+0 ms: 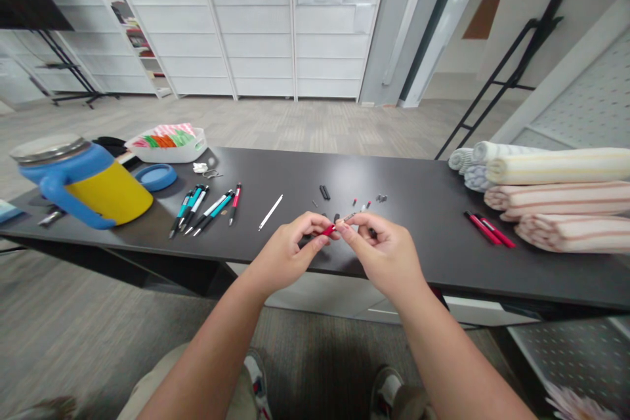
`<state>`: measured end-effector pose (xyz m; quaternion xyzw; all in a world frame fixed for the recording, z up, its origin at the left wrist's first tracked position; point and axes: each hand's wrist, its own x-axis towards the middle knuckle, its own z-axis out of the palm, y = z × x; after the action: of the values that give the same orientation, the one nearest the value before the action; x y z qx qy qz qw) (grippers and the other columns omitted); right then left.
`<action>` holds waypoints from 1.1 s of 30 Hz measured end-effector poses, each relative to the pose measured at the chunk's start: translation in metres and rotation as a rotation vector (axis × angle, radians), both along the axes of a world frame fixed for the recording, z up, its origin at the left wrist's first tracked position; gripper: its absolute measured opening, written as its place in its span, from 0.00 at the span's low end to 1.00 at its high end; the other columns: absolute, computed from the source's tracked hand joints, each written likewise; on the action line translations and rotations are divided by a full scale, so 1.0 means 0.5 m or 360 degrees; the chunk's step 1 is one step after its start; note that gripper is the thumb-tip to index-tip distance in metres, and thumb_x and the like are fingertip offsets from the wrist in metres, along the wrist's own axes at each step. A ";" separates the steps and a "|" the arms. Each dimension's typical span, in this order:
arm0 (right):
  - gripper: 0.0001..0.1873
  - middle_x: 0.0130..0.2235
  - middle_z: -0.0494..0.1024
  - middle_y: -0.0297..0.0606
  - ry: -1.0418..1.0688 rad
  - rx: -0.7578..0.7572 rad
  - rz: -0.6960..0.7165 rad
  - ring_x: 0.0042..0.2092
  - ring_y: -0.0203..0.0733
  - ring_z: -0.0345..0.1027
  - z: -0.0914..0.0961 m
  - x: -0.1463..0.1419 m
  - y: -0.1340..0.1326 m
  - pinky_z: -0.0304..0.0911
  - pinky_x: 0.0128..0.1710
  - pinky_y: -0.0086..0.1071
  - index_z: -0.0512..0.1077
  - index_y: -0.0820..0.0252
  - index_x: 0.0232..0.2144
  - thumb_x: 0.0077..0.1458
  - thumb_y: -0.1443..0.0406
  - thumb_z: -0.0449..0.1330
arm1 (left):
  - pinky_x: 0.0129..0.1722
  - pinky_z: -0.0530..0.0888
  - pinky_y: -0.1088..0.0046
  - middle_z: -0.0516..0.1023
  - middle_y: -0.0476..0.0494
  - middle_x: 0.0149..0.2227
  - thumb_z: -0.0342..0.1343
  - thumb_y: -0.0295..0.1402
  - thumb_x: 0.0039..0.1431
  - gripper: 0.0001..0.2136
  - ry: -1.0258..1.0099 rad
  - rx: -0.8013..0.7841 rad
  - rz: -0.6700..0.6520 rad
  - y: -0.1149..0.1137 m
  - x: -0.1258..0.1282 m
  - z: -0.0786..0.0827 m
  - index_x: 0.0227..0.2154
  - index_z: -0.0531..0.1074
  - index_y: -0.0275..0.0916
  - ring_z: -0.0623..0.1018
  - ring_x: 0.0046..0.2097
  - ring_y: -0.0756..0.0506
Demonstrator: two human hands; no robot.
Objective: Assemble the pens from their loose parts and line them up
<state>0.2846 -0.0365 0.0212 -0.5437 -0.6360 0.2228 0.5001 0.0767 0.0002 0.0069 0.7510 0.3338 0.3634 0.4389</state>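
Over the desk's front part, my left hand [290, 249] pinches a short red pen barrel [329, 230] between thumb and fingers. Right beside it, my right hand [386, 251] is closed, thumb against forefinger, on a slim silvery pen part [350, 216] at the barrel's end. Whether the two pieces are joined I cannot tell. Just beyond the hands lie two black rubber grips [325, 192], small red-tipped pieces [354, 201] and tiny metal bits [382, 198]. A thin white refill [270, 212] rests left of my left hand.
Several teal, black and white pens [201, 209] and a red pen [235, 205] lie left. Beyond them stand a blue-yellow mug [105, 187], its blue lid [156, 176] and a white basket [170, 153]. At right are two red barrels [489, 230] and rolled towels [566, 200].
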 end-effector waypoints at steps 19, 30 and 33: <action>0.17 0.21 0.57 0.26 0.0141 -0.0076 0.0017 0.23 0.34 0.50 -0.013 -0.002 -0.001 0.48 0.24 0.30 0.80 0.58 0.33 0.64 0.51 0.65 | 0.48 0.80 0.69 0.84 0.40 0.50 0.56 0.37 0.73 0.10 0.0003 -0.0048 -0.0023 -0.003 0.000 0.004 0.52 0.74 0.42 0.84 0.50 0.43; 0.14 0.19 0.57 0.23 -0.0176 0.0093 -0.0060 0.21 0.32 0.51 -0.016 0.000 0.002 0.49 0.25 0.30 0.81 0.58 0.35 0.65 0.54 0.64 | 0.47 0.80 0.71 0.84 0.41 0.50 0.56 0.37 0.73 0.10 0.0043 -0.0012 -0.0019 -0.003 -0.001 0.007 0.52 0.74 0.42 0.84 0.52 0.43; 0.14 0.19 0.57 0.23 -0.0191 0.0104 -0.0044 0.21 0.32 0.51 -0.013 -0.001 0.000 0.49 0.25 0.29 0.81 0.58 0.35 0.65 0.55 0.64 | 0.48 0.80 0.72 0.84 0.41 0.50 0.56 0.36 0.73 0.09 0.0048 0.0013 -0.0016 -0.002 -0.001 0.006 0.52 0.74 0.42 0.83 0.53 0.43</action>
<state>0.2840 -0.0366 0.0145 -0.5482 -0.6643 0.1621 0.4816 0.0763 -0.0009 0.0101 0.7598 0.3352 0.3511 0.4326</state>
